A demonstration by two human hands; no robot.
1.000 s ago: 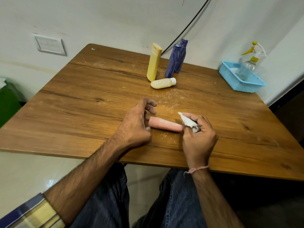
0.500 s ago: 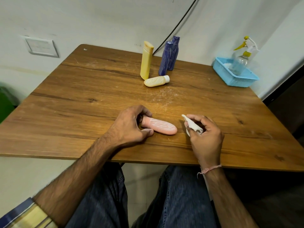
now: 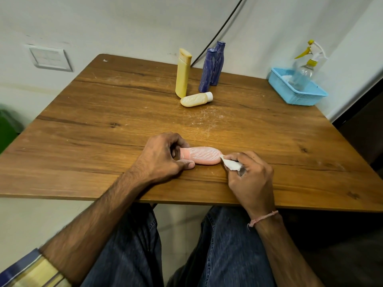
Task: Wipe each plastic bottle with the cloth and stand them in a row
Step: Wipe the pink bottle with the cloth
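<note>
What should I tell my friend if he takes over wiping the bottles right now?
Left hand: grips the cap end of the pink bottle, which lies on the table.
Right hand: pinches the cloth, its tip touching the bottle's other end.
Standing at the back: yellow bottle, front blue bottle, back blue bottle. Whether they are wiped, I cannot tell.
Left to do: finish the pink bottle, which shows white streaks, then wipe the cream bottle, which lies down. Stand both with the others.
</note>
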